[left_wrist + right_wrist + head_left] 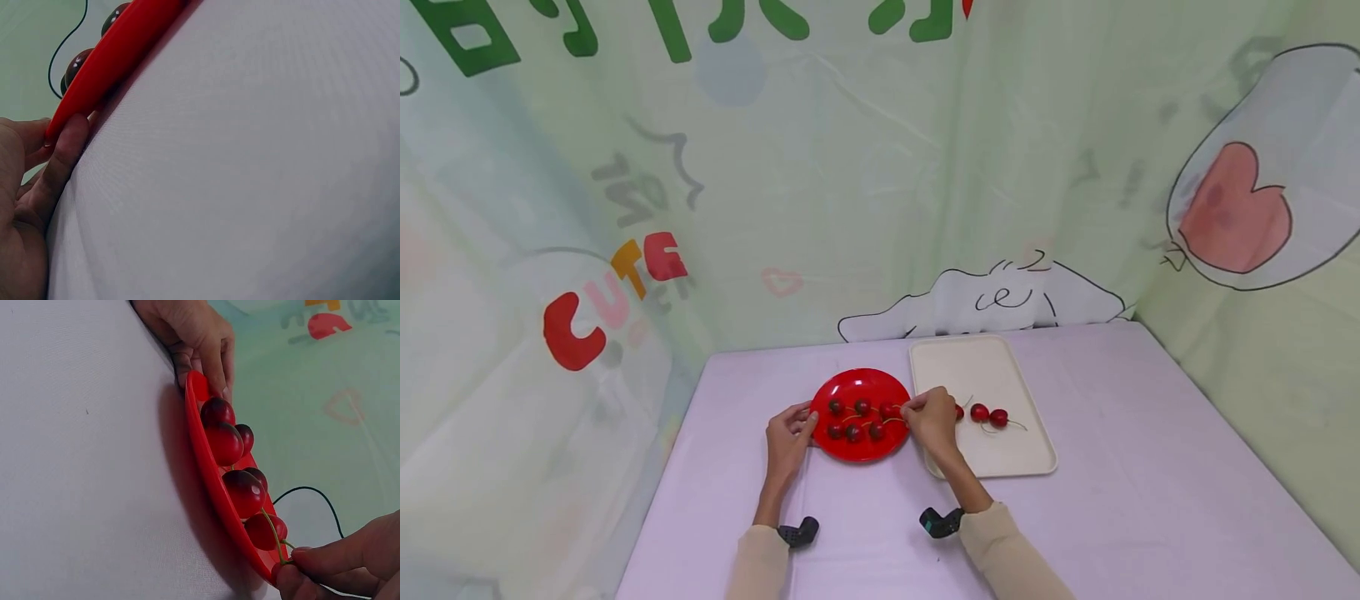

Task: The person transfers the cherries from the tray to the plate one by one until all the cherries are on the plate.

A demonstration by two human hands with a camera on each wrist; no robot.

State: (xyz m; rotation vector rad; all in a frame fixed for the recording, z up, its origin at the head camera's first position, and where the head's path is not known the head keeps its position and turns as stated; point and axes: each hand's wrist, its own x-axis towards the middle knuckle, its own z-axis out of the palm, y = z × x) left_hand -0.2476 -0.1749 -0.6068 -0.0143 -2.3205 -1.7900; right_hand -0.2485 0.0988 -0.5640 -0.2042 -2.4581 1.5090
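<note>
A round red plate (861, 454) carries several dark red cherries (853, 433) with green stems, set in two rough rows. At its left rim, my left hand (787, 439) grips the plate, thumb on the edge and fingers reaching underneath, as the left wrist view shows. My right hand (934, 422) is over the plate's right rim. Thumb and forefinger pinch a cherry stem (273, 532) there; the cherry (265, 531) nearest those fingertips sits inside the rim.
A cream rectangular tray (977, 367) lies right of the plate, with cherries (998, 418) in it, one partly hidden behind my right hand. Lilac cloth (1120, 467) covers the table. Printed curtains (850, 208) stand close behind and at both sides.
</note>
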